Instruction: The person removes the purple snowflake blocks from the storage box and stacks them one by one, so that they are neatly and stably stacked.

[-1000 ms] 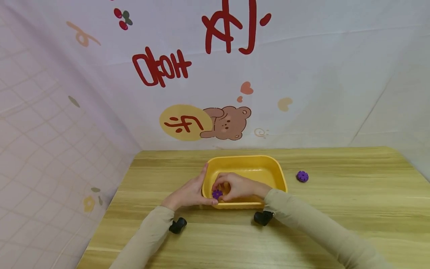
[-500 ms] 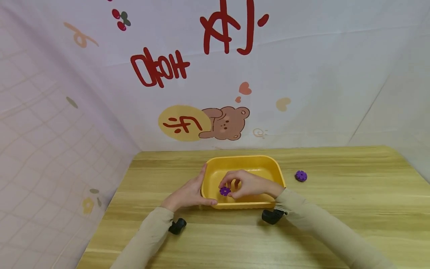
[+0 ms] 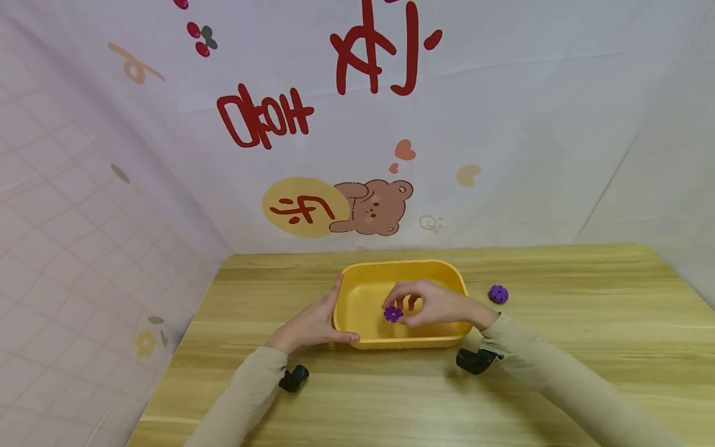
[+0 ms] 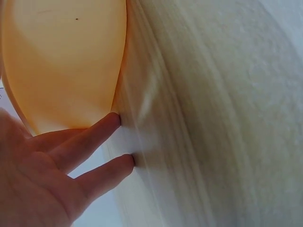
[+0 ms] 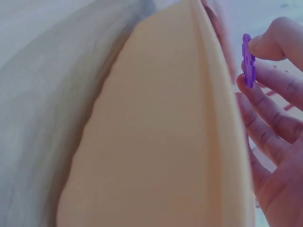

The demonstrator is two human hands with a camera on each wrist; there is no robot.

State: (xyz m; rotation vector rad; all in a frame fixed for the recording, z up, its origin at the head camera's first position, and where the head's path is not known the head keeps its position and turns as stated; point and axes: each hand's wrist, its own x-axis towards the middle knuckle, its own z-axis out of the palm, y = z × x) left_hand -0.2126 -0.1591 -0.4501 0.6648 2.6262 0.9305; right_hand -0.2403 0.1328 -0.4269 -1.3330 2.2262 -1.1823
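Note:
A shallow yellow plastic basin (image 3: 357,301) with rounded corners rests on the table. My left hand (image 3: 311,323) spans its left end, thumb along the front wall and fingers spread toward the back corner. In the left wrist view, those fingers (image 4: 87,142) are nearly straight, against the end of the basin. Over the basin's interior, my right hand (image 3: 436,304) pinches a purple notched disc (image 3: 393,315), a snowflake building piece, between thumb and fingers. The right wrist view has the disc (image 5: 248,61) edge-on above the rim, with the other fingers loosely spread.
To the right of the basin, a second purple notched piece (image 3: 499,294) lies on the wood-grain table (image 3: 581,323). A white printed cloth (image 3: 519,124) hangs behind the table. A black device (image 3: 476,361) is strapped at the right wrist, another (image 3: 294,378) at the left.
My right hand has carried the pinched purple disc rightward, from the basin's left front corner to above its middle. The left hand stays at the basin's left end.

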